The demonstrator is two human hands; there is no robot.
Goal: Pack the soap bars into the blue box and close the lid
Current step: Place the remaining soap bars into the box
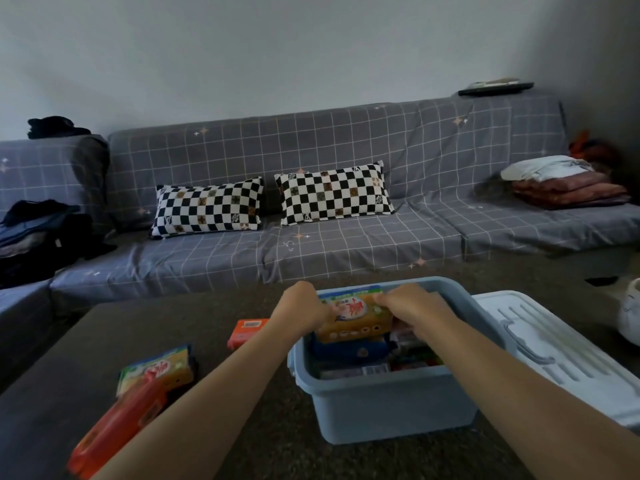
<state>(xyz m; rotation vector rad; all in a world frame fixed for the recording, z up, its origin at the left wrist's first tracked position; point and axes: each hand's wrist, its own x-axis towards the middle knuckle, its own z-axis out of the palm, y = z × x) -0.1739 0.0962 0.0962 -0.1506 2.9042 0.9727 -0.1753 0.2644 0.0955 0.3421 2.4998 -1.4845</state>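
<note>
We cannot read the print on the yellow soap pack [353, 315]: it is too blurred, and the left hand [304, 306] and right hand [412, 304] cover its two ends. What lies deeper in the blue box [391, 407] is a dark jumble we cannot sort into separate packs. The left forearm hides part of the orange pack [114, 427] near the bottom edge. The white lid [568, 355] runs out of view at the right edge, as does a white object [630, 317] beyond it.
</note>
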